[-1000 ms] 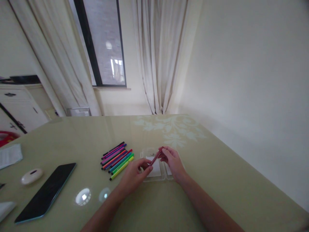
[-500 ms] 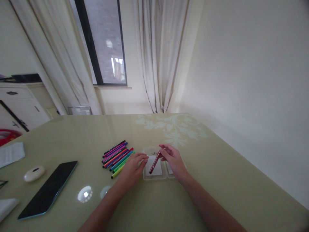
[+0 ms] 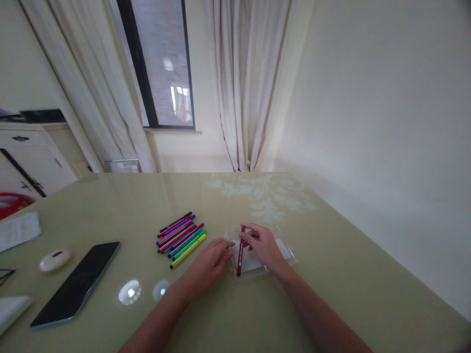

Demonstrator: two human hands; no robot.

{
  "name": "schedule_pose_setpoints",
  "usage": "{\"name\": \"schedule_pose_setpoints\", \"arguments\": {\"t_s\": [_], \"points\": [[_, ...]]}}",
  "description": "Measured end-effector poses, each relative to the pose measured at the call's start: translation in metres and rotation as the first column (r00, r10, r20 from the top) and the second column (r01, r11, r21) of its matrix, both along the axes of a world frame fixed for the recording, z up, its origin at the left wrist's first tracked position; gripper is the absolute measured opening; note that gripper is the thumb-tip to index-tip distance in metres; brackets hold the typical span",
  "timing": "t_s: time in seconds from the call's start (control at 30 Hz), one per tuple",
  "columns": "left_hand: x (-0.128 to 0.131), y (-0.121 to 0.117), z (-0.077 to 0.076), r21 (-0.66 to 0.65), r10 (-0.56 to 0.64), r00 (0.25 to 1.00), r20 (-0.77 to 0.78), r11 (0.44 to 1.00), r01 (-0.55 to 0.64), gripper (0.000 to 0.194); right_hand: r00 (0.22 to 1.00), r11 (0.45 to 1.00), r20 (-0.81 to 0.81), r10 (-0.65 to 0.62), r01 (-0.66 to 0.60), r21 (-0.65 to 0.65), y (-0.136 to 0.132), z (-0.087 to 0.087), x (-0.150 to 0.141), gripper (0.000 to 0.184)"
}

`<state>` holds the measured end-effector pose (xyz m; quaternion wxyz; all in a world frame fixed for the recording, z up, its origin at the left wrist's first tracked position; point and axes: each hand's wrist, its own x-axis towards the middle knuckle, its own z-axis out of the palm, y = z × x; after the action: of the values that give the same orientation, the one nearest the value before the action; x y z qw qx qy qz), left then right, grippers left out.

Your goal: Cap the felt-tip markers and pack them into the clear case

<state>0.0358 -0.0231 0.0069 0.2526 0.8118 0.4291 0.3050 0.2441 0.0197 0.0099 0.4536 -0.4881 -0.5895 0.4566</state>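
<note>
Pinched in my right hand (image 3: 262, 246) is a dark red marker (image 3: 240, 257), its upper end between thumb and fingers, its black lower end over the near left part of a clear plastic case (image 3: 263, 272). White paper (image 3: 250, 263) shows inside the case, partly hidden by my right hand. My left hand (image 3: 210, 264) lies at the case's left edge with fingers stretched out and nothing held in them; whether the fingertips press on the rim I cannot tell. Left of it several markers lie side by side, with a yellow-green marker (image 3: 188, 251) nearest.
A black tablet (image 3: 77, 282) lies at the left, beside a white oval object (image 3: 55, 260) and a pale folded cloth or paper (image 3: 19, 231). A white object (image 3: 13, 311) is cut off at the left edge. The wall (image 3: 397, 171) borders the table's right side.
The case has shifted slightly right and turned a little. My right hand has brought the marker to a steeper angle, its lower end now farther right. My left hand has moved slightly right.
</note>
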Motion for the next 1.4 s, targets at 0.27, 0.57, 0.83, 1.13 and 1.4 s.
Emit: {"name": "schedule_pose_setpoints", "arguments": {"t_s": [0.27,0.57,0.83,1.13,1.4], "points": [[0.002,-0.005,-0.006,0.025,-0.052,0.994,-0.097,0.998,0.054,0.091,0.998,0.999,0.056,-0.006,0.004,0.039,0.000,0.001,-0.001,0.044],[0.000,-0.007,0.000,0.024,-0.100,0.990,-0.101,0.994,0.103,0.088,0.998,0.998,0.059,-0.008,0.005,0.062,-0.002,-0.001,-0.003,0.048],[0.001,-0.007,0.001,0.047,-0.088,0.994,-0.067,0.995,0.091,0.076,0.981,0.984,0.193,0.021,-0.054,0.171,-0.005,-0.011,-0.010,0.034],[0.004,-0.008,0.014,0.163,-0.160,0.958,-0.236,0.966,0.201,0.026,0.812,0.953,0.581,0.044,-0.210,0.220,-0.007,-0.006,-0.004,0.019],[0.006,-0.008,0.016,0.157,-0.183,0.938,-0.295,0.959,0.237,0.014,0.777,0.944,0.626,0.064,-0.251,0.215,-0.011,-0.001,-0.005,0.019]]}}
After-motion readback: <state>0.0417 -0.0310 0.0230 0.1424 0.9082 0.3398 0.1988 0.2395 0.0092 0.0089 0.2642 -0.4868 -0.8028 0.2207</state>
